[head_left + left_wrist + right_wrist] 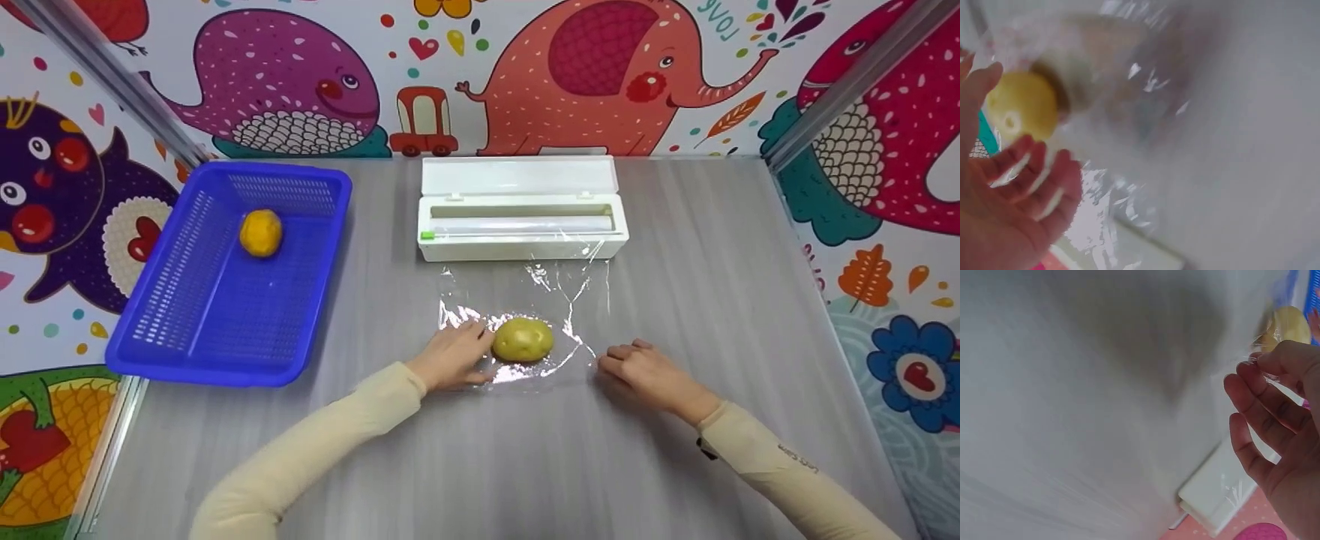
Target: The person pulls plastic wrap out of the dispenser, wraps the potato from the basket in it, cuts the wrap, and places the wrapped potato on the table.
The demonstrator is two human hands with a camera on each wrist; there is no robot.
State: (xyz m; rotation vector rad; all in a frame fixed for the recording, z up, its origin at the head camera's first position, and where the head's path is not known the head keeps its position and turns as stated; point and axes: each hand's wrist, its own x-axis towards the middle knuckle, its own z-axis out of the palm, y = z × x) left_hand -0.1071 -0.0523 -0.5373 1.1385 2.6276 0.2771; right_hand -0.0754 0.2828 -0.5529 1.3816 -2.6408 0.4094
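**Potato [523, 340] on cling film [570, 328], a hand at either side**

The film runs from the white dispenser box [523, 251] toward the person, and its near edge ends just beyond the potato. The potato lies on it, well apart from the box, with creased film between.

The left hand [454, 354] is at the film's left edge, its fingers parted and gently bent, just beside the potato; whether they touch it cannot be told. The right hand [649, 377], at the film's near right corner, pinches a bit of film between thumb and fingertip, the other fingers loosely curved.

A strip of grey tabletop [712, 240] separates the left hand from the blue basket [247, 315], which sits along the table's left edge with one yellow fruit [261, 232] inside. Wider tabletop stretches from the right hand to the right edge. Behind, the box's raised lid [519, 176] stands close to the patterned back wall [420, 67], leaving little depth there.
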